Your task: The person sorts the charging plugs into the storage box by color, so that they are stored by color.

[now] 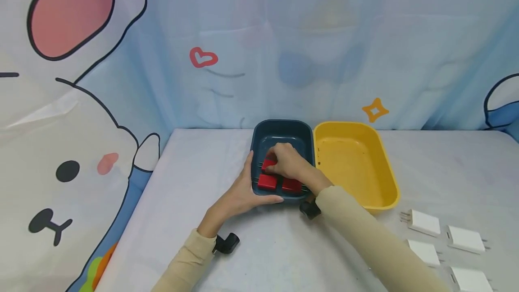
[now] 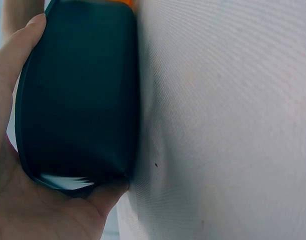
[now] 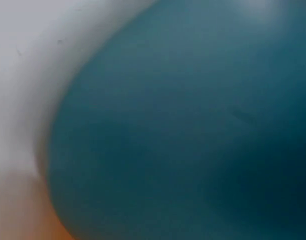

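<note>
A dark blue plastic tray (image 1: 284, 126) stands on the white table, with red plug adapters inside it. Two of these, a red adapter (image 1: 267, 182) and another red adapter (image 1: 292, 185), lie side by side near the front, metal prongs showing. My left hand (image 1: 243, 193) grips the tray's front left corner, thumb along the front rim and fingers on the left wall; the left wrist view shows it against the tray's outer wall (image 2: 78, 95). Reaching inside, my right hand (image 1: 287, 161) pinches a third red adapter (image 1: 267, 164) behind them. Only the blurred tray wall (image 3: 168, 125) fills most of the right wrist view.
A yellow tray (image 1: 357, 161) stands right beside the blue one. Several white plug adapters, among them one white adapter (image 1: 423, 222), lie at the front right of the table (image 1: 259, 256). A printed curtain (image 1: 259, 48) hangs behind.
</note>
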`<state>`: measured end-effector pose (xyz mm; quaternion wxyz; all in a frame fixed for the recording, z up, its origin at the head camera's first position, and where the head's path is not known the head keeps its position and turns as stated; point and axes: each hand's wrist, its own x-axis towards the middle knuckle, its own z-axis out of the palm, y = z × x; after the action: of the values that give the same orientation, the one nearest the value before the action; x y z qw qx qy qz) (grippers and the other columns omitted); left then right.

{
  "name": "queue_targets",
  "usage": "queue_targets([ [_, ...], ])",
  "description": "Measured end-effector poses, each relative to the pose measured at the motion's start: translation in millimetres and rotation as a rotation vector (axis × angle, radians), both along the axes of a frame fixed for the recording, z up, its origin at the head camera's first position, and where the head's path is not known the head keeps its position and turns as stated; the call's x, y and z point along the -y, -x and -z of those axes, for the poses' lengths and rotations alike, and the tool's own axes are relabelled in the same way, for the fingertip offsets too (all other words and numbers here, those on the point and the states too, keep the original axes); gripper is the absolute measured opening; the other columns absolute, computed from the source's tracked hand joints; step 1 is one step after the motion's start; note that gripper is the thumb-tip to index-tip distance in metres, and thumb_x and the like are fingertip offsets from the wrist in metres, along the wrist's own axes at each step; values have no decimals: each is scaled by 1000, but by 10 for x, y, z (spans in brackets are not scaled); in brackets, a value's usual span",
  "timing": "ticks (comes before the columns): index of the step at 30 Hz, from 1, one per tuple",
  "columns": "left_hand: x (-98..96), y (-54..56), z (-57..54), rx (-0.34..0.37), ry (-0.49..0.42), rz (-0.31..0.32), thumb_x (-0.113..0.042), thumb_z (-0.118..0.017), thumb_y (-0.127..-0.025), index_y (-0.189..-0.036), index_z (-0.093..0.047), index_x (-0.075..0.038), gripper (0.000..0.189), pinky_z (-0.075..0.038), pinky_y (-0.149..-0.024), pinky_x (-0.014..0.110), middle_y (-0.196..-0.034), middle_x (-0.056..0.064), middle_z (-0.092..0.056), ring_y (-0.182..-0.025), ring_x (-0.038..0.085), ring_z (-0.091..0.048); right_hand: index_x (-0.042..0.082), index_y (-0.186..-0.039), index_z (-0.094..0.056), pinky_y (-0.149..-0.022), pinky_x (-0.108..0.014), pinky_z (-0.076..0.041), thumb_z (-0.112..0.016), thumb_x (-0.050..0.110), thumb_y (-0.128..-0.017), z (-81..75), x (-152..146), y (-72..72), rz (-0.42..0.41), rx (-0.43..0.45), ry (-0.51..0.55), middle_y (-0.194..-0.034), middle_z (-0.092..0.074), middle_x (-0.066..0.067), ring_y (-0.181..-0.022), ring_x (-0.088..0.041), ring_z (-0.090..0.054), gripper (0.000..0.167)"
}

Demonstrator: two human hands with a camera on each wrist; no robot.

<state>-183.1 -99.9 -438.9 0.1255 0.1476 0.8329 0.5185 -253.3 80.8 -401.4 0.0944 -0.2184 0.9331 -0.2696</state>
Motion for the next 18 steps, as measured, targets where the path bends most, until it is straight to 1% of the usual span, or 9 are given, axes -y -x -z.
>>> queue_targets([
  [4,4,-7,12,14,14,-18,-38,-89,-84,-168,12,-19,132,-25,-124,58,-175,5,-15,-159,27,-17,-7,-127,-70,-99,-42,-57,-81,11,-93,-159,-59,-83,-17,-56,31,-122,-72,-20,-113,-32,-69,41],
  [8,13,-13,18,-3,10,-18,-37,-89,-84,-168,11,-18,132,-25,-124,59,-174,4,-17,-159,27,-18,-7,-123,-72,-96,-42,-59,-82,9,-91,-350,-187,-241,-65,-132,70,-117,-72,-19,-109,-33,-70,37],
  [10,15,-11,21,-21,-5,-4,-37,-89,-84,-168,10,-16,131,-26,-123,59,-174,5,-17,-158,27,-18,-7,-120,-73,-93,-43,-60,-83,8,-90,-436,-291,-357,-87,-156,87,-114,-72,-18,-105,-32,-71,34],
  [14,10,-11,21,-45,-12,10,-42,-88,-83,-168,9,-14,132,-28,-122,60,-174,6,-15,-158,27,-19,-4,-116,-75,-90,-46,-60,-83,8,-90,-549,-574,-644,-94,-156,93,-109,-70,-12,-100,-31,-69,30],
  [16,5,-5,23,-57,-18,18,-45,-89,-82,-168,8,-13,133,-29,-122,59,-175,7,-14,-158,27,-19,0,-115,-76,-89,-47,-60,-84,8,-89,-567,-736,-812,-88,-170,98,-107,-70,-9,-99,-29,-68,28],
  [18,-4,-2,20,-64,-20,23,-45,-89,-81,-168,9,-14,134,-29,-123,58,-175,6,-13,-158,26,-18,3,-112,-78,-88,-46,-61,-84,7,-88,-545,-897,-980,-89,-215,111,-104,-70,-3,-98,-26,-69,25],
])
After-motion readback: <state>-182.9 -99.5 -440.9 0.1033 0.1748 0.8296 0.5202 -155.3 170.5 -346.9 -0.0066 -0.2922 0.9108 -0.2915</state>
